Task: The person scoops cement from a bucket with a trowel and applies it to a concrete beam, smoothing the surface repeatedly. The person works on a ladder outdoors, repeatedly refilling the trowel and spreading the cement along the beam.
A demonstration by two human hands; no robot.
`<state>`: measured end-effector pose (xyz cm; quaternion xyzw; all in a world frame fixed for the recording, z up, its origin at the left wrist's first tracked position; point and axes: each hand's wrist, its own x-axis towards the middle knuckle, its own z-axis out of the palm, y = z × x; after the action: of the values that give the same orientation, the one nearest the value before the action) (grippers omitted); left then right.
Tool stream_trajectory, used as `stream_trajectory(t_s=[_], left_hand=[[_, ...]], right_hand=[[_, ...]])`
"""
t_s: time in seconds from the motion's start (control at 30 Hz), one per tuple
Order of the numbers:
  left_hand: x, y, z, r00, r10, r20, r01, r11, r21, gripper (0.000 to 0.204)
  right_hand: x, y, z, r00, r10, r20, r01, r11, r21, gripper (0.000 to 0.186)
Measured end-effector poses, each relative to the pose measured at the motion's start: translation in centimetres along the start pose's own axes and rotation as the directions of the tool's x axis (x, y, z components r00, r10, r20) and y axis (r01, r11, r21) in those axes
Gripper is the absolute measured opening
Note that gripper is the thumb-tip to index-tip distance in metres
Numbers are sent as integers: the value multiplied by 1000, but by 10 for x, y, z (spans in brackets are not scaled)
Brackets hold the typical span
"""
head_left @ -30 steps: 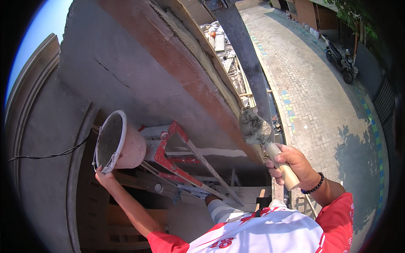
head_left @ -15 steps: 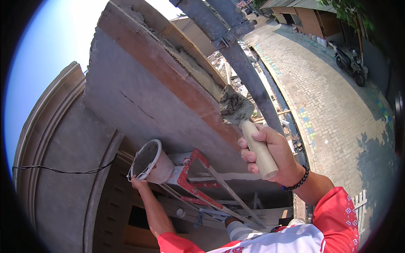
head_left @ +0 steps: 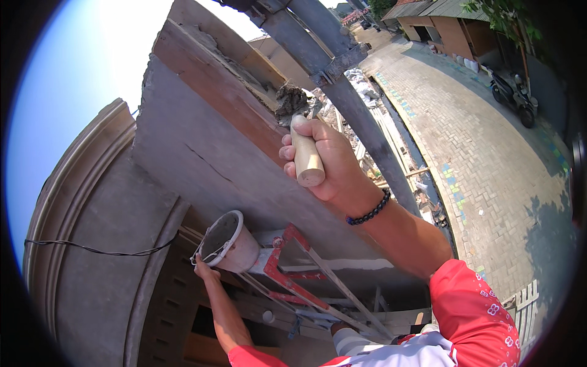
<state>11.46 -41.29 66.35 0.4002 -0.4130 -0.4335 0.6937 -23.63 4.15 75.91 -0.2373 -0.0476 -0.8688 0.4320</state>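
My right hand (head_left: 331, 160) grips the pale wooden handle (head_left: 309, 160) of a trowel, which is raised against the top edge of the concrete beam (head_left: 214, 140). A lump of grey mortar (head_left: 290, 99) covers its blade, beside the strip of rough mortar and the wooden board (head_left: 251, 55) along that edge. Lower left, my left hand (head_left: 203, 265) holds the light plastic bucket (head_left: 238, 254) by its rim or wire handle. The bucket stands tilted in view at the top of a red and aluminium ladder (head_left: 290, 281).
A dark steel column (head_left: 367, 147) rises beside the beam. A curved moulded wall (head_left: 79, 244) with a black cable (head_left: 101, 249) is at left. Down at right are debris, a drain, a paved lane (head_left: 489, 171), a parked scooter (head_left: 512, 101) and a low building (head_left: 446, 33).
My right hand and the loaded trowel have moved up and leftward toward the beam's top edge. The view has tilted upward, showing more sky. My left hand stays at the bucket.
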Motion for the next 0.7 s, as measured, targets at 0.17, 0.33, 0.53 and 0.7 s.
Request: stream_trajectory(t_s=[0.17, 0.33, 0.53, 0.7], left_hand=[[0, 11, -9, 989, 138, 52, -141, 987, 79, 47], [-98, 57, 25, 818, 532, -220, -384, 788, 481, 63], [-171, 95, 68, 543, 810, 222, -834, 490, 253, 64], [-244, 130, 122, 183, 772, 609, -980, 192, 51, 69]], right_hand=[[30, 3, 13, 994, -108, -28, 109, 994, 13, 12], [57, -1, 13, 991, -131, -41, 130, 991, -25, 11], [78, 3, 13, 979, -203, -34, 201, 978, -60, 12], [89, 16, 17, 959, -271, -88, 258, 957, -135, 13]])
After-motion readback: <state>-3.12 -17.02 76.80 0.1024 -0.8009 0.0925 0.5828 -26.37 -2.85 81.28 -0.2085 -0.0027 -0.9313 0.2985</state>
